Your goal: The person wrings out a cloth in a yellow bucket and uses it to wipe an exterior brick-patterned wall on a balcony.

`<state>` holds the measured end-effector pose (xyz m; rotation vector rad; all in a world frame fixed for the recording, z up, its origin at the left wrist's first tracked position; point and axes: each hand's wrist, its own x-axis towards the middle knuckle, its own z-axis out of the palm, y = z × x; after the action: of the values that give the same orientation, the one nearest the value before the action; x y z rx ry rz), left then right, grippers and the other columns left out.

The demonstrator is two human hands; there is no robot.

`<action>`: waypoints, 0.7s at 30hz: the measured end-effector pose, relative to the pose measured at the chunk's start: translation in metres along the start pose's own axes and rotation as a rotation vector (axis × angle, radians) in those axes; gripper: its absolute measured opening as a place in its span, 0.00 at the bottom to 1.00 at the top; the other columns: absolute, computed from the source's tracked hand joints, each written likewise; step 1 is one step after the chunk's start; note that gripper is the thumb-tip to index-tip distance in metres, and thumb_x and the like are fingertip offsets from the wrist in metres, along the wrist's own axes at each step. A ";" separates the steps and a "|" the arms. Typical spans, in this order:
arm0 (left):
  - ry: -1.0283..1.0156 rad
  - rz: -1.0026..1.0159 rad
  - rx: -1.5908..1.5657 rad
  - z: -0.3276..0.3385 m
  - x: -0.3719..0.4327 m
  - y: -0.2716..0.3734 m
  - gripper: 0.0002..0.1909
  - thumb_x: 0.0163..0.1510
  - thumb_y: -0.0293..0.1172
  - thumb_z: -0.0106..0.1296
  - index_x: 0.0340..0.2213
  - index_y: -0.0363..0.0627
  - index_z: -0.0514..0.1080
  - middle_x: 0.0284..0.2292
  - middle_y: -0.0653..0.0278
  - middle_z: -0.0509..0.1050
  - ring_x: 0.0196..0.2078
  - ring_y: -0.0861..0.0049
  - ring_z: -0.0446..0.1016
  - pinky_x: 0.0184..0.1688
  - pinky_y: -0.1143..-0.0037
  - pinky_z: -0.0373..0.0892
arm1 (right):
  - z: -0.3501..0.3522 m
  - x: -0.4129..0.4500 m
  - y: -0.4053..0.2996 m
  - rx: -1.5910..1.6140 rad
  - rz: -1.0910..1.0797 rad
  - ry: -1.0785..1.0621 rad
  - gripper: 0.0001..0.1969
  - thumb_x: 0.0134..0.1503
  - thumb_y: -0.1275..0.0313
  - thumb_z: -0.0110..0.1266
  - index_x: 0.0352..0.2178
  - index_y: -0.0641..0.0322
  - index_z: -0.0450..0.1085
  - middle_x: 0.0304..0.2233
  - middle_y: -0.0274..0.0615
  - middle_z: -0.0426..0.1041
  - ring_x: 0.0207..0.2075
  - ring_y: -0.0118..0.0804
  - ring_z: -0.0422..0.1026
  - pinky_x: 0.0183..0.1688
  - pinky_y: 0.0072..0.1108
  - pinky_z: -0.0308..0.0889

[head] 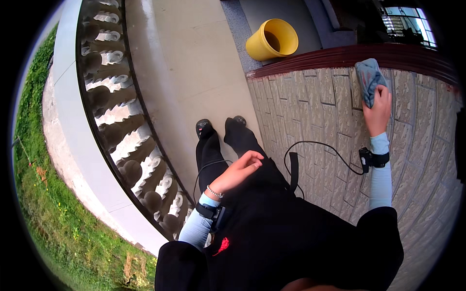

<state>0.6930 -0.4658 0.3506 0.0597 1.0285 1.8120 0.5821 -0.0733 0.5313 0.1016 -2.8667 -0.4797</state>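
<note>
My right hand (378, 109) grips a grey-blue cloth (370, 78) with reddish marks, against the tiled wall (316, 105) at the dark red frame (349, 57) along its edge. My left hand (243, 171) hangs in front of my dark trousers, its fingers loosely bent and apart, holding nothing. A yellow plastic bucket (278, 38) stands on the floor beyond the near end of the red frame; its inside looks dark towards the bottom. Black straps with small devices and cables sit on both wrists.
A balustrade (109, 98) with a pale rail (83, 120) runs along the left, with grass beyond it. My feet stand on the pale floor (193, 65) between balustrade and wall. A window opening with glass (407, 25) is at the upper right. A black cable loops before the wall.
</note>
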 end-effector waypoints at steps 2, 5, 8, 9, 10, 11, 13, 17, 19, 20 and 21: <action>0.035 -0.008 0.010 -0.017 0.005 -0.017 0.15 0.60 0.31 0.42 0.48 0.46 0.62 0.39 0.68 0.68 0.43 0.83 0.66 0.46 0.80 0.63 | 0.082 0.038 -0.025 -0.069 -0.152 -0.144 0.24 0.34 0.76 0.63 0.38 0.63 0.70 0.46 0.44 0.66 0.50 0.48 0.62 0.51 0.34 0.58; 0.252 -0.043 0.261 -0.037 0.015 -0.034 0.14 0.56 0.26 0.46 0.45 0.42 0.65 0.37 0.62 0.69 0.41 0.78 0.68 0.45 0.77 0.65 | 0.201 0.045 -0.049 -0.065 -0.369 -0.308 0.21 0.31 0.75 0.63 0.33 0.62 0.70 0.47 0.44 0.66 0.51 0.46 0.61 0.53 0.33 0.56; 0.544 -0.076 0.565 -0.057 0.020 -0.043 0.16 0.51 0.21 0.47 0.44 0.39 0.65 0.37 0.56 0.71 0.42 0.65 0.69 0.46 0.71 0.65 | 0.312 0.029 -0.081 -0.064 -0.493 -0.481 0.16 0.35 0.72 0.60 0.30 0.63 0.71 0.46 0.45 0.66 0.52 0.45 0.60 0.54 0.31 0.55; 0.622 -0.114 0.517 -0.061 0.021 -0.051 0.15 0.52 0.21 0.46 0.44 0.39 0.65 0.38 0.57 0.71 0.42 0.68 0.69 0.47 0.73 0.64 | 0.342 0.025 -0.095 -0.113 -0.557 -0.546 0.14 0.38 0.71 0.57 0.30 0.64 0.71 0.45 0.44 0.67 0.52 0.44 0.60 0.53 0.31 0.54; 0.687 -0.167 0.397 -0.063 0.024 -0.064 0.15 0.53 0.22 0.45 0.43 0.39 0.65 0.38 0.56 0.71 0.42 0.66 0.70 0.46 0.72 0.65 | 0.373 0.020 -0.106 -0.161 -0.585 -0.564 0.12 0.41 0.71 0.54 0.30 0.64 0.72 0.45 0.44 0.67 0.51 0.44 0.60 0.53 0.30 0.54; 0.748 -0.220 0.276 -0.066 0.028 -0.076 0.14 0.53 0.23 0.44 0.43 0.39 0.66 0.39 0.56 0.71 0.42 0.63 0.70 0.46 0.71 0.65 | 0.402 0.014 -0.114 -0.209 -0.613 -0.581 0.11 0.44 0.71 0.51 0.30 0.64 0.72 0.44 0.43 0.67 0.51 0.43 0.60 0.53 0.30 0.54; 0.803 -0.315 0.019 -0.067 0.037 -0.100 0.13 0.55 0.22 0.42 0.44 0.38 0.65 0.39 0.56 0.71 0.43 0.67 0.71 0.48 0.74 0.65 | 0.450 0.005 -0.133 -0.247 -0.683 -0.623 0.12 0.48 0.71 0.47 0.32 0.64 0.72 0.44 0.44 0.67 0.52 0.43 0.60 0.53 0.31 0.54; 0.825 -0.426 -0.105 -0.068 0.073 -0.135 0.13 0.56 0.21 0.41 0.44 0.37 0.64 0.39 0.56 0.71 0.43 0.70 0.71 0.48 0.75 0.65 | 0.548 -0.017 -0.150 -0.294 -0.822 -0.627 0.13 0.49 0.70 0.47 0.35 0.64 0.72 0.43 0.48 0.68 0.52 0.48 0.61 0.53 0.35 0.56; 0.845 -0.429 -0.187 -0.067 0.095 -0.142 0.14 0.56 0.19 0.39 0.44 0.36 0.64 0.39 0.57 0.71 0.44 0.72 0.70 0.49 0.76 0.64 | 0.595 -0.032 -0.170 -0.374 -0.846 -0.588 0.14 0.50 0.68 0.47 0.35 0.64 0.72 0.42 0.49 0.69 0.52 0.51 0.61 0.52 0.38 0.56; 0.850 -0.419 -0.249 -0.068 0.108 -0.142 0.14 0.56 0.19 0.39 0.44 0.36 0.64 0.39 0.58 0.70 0.44 0.73 0.69 0.50 0.76 0.64 | 0.615 -0.039 -0.176 -0.419 -0.864 -0.527 0.15 0.51 0.67 0.46 0.36 0.64 0.72 0.43 0.50 0.69 0.52 0.52 0.60 0.52 0.40 0.56; 0.854 -0.413 -0.309 -0.067 0.118 -0.142 0.13 0.56 0.18 0.39 0.44 0.35 0.64 0.39 0.58 0.70 0.45 0.74 0.69 0.50 0.76 0.63 | 0.637 -0.044 -0.184 -0.418 -0.870 -0.545 0.15 0.51 0.67 0.46 0.36 0.64 0.72 0.43 0.50 0.69 0.52 0.52 0.60 0.52 0.40 0.56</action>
<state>0.7081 -0.3969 0.1667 -1.1147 1.1891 1.5853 0.4776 -0.0427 -0.1243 1.3491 -2.9858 -1.4307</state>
